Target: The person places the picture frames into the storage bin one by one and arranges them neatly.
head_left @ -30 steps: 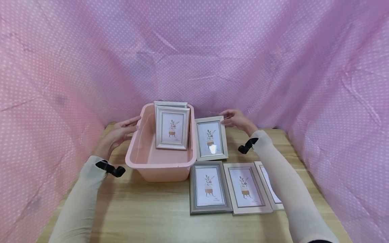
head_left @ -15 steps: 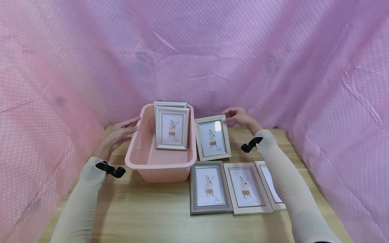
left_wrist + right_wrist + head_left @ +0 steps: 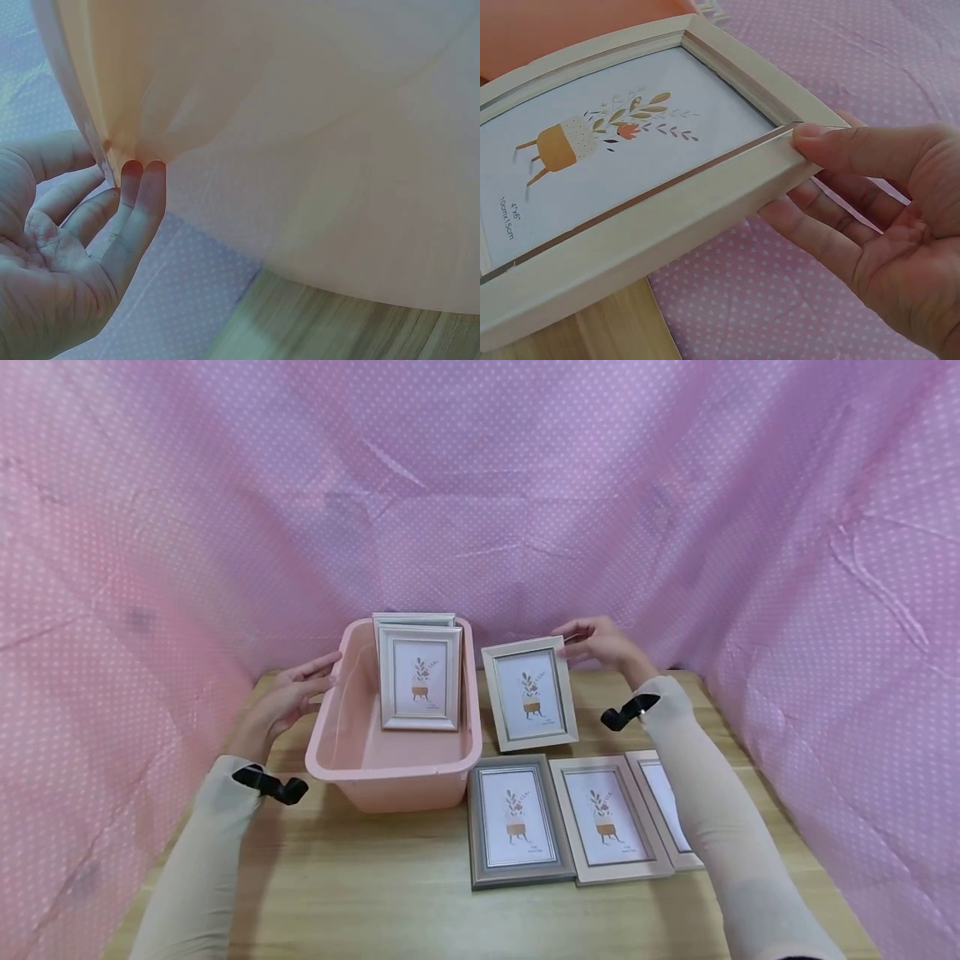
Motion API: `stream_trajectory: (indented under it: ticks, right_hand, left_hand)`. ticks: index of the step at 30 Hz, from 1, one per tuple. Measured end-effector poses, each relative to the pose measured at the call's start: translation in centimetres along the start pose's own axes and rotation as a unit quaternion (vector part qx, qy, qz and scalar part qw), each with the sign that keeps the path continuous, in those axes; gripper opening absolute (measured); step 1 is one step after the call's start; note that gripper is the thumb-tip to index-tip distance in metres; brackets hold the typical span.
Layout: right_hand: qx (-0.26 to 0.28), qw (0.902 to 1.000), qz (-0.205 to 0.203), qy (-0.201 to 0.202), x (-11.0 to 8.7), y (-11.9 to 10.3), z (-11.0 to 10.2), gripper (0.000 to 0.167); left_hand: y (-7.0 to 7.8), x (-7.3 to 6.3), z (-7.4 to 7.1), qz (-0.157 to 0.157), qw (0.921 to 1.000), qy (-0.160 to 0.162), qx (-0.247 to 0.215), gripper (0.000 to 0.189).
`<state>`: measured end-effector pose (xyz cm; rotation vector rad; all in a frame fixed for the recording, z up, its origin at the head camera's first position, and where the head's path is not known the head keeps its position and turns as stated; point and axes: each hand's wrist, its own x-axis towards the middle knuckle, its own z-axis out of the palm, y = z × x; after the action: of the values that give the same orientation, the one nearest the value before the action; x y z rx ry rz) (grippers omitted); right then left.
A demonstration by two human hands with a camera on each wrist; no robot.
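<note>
Pinching a cream frame (image 3: 530,697) just right of the tub (image 3: 405,771)

The right hand (image 3: 603,645) held the cream frame by its far right corner, thumb on the front moulding and fingers behind, so nearly all of the frame lay leftward and nearer the person from that grip. Its long axis ran roughly from the far edge of the desk (image 3: 360,893) toward the near one, the top tipped a little left, the picture facing the person. The relation that likely mattered most was this: the frame's full width came between the gripping fingers and the tub, and its free left side sat just beside the right rim, seemingly apart from it. Whether the bottom edge touched the desk was hard to tell from above.

The left hand (image 3: 292,697) was farther off, across the tub, its fingers mostly straight and touching the left rim. The tub stood near the desk's far edge, left of the middle; inside leaned a silver frame (image 3: 420,681), with a second silver frame (image 3: 412,618) behind it. Toward the desk's near right corner, a grey frame (image 3: 520,818), a beige frame (image 3: 606,814) and a third frame (image 3: 651,793) lay side by side, the last partly hidden by the right sleeve (image 3: 716,827).
</note>
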<state>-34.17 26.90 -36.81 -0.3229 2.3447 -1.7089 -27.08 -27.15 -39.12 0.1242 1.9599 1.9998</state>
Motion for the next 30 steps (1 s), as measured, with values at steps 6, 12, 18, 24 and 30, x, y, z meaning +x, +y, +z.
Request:
stream_trajectory:
  ticks: [6, 12, 18, 24, 30]
  right_hand:
    - [0.015, 0.9997, -0.013, 0.014, -0.3, -0.4, -0.6, 0.044]
    - [0.026, 0.9992, -0.025, 0.019, -0.5, -1.1, -1.1, 0.042]
    - [0.036, 0.9985, -0.033, 0.023, -0.6, -1.5, -1.7, 0.042]
    - [0.051, 0.9978, -0.027, 0.033, -0.9, -2.1, -2.0, 0.038]
    - [0.057, 0.9970, -0.038, 0.037, -1.0, -3.4, -2.4, 0.040]
  left_hand:
    - [0.2, 0.1, -0.1, -0.001, 1.0000, 0.001, -0.001, 0.068]
    - [0.3, 0.3, -0.3, -0.004, 1.0000, 0.006, -0.005, 0.068]
    - [0.2, 0.3, -0.3, -0.006, 0.9999, 0.008, -0.006, 0.068]
    - [0.0, 0.2, -0.2, -0.007, 0.9999, 0.009, -0.005, 0.068]
    - [0.1, 0.2, -0.2, -0.004, 1.0000, 0.008, -0.004, 0.067]
